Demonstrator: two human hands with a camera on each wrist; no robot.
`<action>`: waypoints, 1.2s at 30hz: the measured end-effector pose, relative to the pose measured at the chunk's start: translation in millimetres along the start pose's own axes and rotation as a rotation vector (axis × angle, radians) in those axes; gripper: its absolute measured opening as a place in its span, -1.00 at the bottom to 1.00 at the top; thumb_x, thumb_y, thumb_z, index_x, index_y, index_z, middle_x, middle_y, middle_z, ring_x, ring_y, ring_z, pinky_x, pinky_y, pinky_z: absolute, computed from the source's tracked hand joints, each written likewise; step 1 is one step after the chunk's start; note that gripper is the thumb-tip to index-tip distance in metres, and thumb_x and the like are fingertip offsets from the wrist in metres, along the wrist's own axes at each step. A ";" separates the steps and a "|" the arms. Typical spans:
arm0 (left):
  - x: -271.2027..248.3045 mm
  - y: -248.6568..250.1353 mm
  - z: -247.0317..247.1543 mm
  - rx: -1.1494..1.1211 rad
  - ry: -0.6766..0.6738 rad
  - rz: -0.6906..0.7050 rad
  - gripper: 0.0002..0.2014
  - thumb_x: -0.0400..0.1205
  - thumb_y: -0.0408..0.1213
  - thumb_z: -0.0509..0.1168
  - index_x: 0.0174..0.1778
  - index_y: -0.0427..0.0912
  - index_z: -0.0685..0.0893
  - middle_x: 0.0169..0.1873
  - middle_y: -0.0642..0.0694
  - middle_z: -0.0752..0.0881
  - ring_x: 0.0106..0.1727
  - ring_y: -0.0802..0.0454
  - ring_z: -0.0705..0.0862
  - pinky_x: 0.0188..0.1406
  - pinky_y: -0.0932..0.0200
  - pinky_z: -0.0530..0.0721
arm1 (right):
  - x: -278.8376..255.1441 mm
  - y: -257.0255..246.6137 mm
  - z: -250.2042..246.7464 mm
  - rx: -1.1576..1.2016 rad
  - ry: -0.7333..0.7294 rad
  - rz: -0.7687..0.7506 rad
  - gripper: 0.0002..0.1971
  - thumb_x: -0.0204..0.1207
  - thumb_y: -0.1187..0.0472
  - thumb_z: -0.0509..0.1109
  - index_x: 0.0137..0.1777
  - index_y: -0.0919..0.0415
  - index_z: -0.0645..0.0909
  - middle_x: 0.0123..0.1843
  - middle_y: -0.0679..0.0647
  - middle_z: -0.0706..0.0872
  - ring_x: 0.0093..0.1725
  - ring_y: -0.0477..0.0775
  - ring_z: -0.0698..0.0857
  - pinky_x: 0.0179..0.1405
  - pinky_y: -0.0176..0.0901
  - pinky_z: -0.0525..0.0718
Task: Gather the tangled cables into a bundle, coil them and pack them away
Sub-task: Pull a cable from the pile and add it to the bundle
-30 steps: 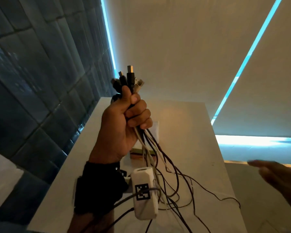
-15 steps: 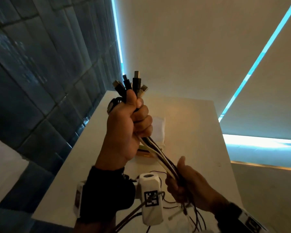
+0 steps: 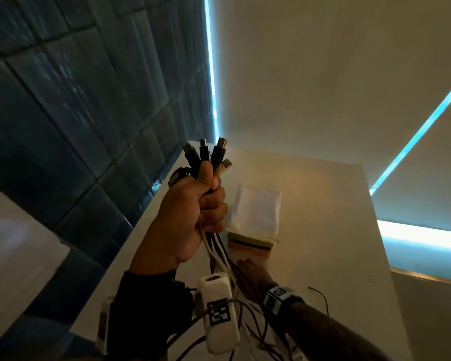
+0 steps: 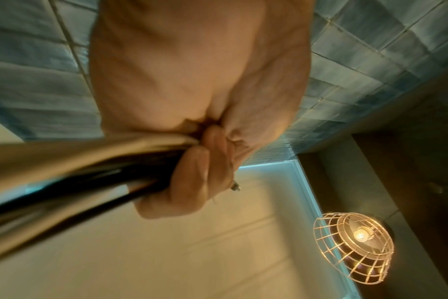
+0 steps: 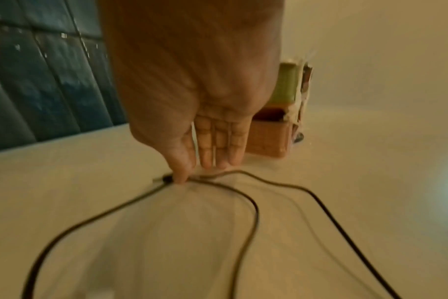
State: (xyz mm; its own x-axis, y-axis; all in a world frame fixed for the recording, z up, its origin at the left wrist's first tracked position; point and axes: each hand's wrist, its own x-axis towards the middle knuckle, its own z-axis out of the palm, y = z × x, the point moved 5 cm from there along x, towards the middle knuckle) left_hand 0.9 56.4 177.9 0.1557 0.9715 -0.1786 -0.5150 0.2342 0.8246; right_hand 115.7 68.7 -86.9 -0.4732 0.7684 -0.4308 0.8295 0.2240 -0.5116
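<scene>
Glossy blue-grey wall tiles [image 3: 71, 105]; smooth matt pale tabletop [image 3: 323, 256]; cables [image 3: 216, 246] in smooth plastic sheath, plugs [image 3: 220, 144] metal-tipped; wire-cage lamp [image 4: 353, 248].

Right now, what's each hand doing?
Left hand: fist gripping the cable bundle below the plugs.
Right hand: open, fingers straight, thumb tip touching a black cable on the table.

Box [image 3: 250, 247] and pouch [image 3: 258, 209] block mid-table [image 3: 323, 230] — right side open.

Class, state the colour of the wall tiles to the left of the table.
Dark blue-teal, glossy wall tiles, clearest in the head view.
</scene>
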 end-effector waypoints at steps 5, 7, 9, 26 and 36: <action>10.3 -3.0 -12.1 0.052 0.044 0.021 -0.66 0.64 0.00 0.05 -0.33 -0.15 0.40 -0.68 0.07 0.27 -0.73 0.21 0.20 -0.72 0.37 0.27 | -1.3 35.7 18.3 -0.294 -0.005 0.028 -0.61 0.64 0.15 0.20 0.43 0.26 0.42 0.42 0.24 0.51 0.39 0.25 0.46 0.28 0.05 0.42; 14.3 -5.4 -13.8 0.074 0.060 0.030 -0.66 0.68 -0.02 0.03 -0.33 -0.16 0.40 -0.68 0.07 0.27 -0.73 0.21 0.20 -0.70 0.39 0.26 | -5.1 46.1 13.1 -0.252 -0.004 0.080 -0.61 0.61 0.14 0.22 0.40 0.23 0.40 0.38 0.21 0.53 0.35 0.24 0.48 0.24 0.02 0.47; 18.3 -6.4 -16.0 0.108 0.081 0.043 -0.67 0.66 -0.03 0.06 -0.33 -0.16 0.39 -0.68 0.07 0.27 -0.73 0.21 0.20 -0.71 0.38 0.23 | -7.7 54.7 5.9 -0.168 0.001 0.116 -0.54 0.61 0.16 0.21 0.48 0.25 0.32 0.40 0.20 0.54 0.35 0.27 0.52 0.24 0.04 0.53; 4.0 -9.6 -22.1 0.134 0.126 0.048 -0.63 0.73 -0.07 0.01 -0.34 -0.16 0.42 -0.68 0.06 0.27 -0.72 0.20 0.20 -0.71 0.34 0.21 | -7.6 51.5 25.6 -0.287 0.075 0.140 -0.69 0.66 0.08 0.15 0.33 0.18 0.43 0.35 0.17 0.56 0.33 0.25 0.52 0.20 0.08 0.56; 10.4 -18.9 -17.1 0.266 0.221 0.087 -0.64 0.76 -0.14 0.04 -0.37 -0.13 0.40 -0.62 0.03 0.30 -0.68 0.18 0.24 -0.68 0.30 0.24 | -42.7 20.7 -57.7 0.647 0.469 0.005 -0.89 0.62 0.31 0.27 -0.08 0.38 0.51 -0.26 0.20 0.68 -0.28 0.18 0.68 -0.24 -0.03 0.73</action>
State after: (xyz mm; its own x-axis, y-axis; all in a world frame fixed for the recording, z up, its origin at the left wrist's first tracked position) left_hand -2.1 62.6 151.2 -0.0796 0.9786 -0.1895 -0.2766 0.1609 0.9474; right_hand 170.3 75.2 -36.2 -0.1763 0.9728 -0.1500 0.4268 -0.0618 -0.9022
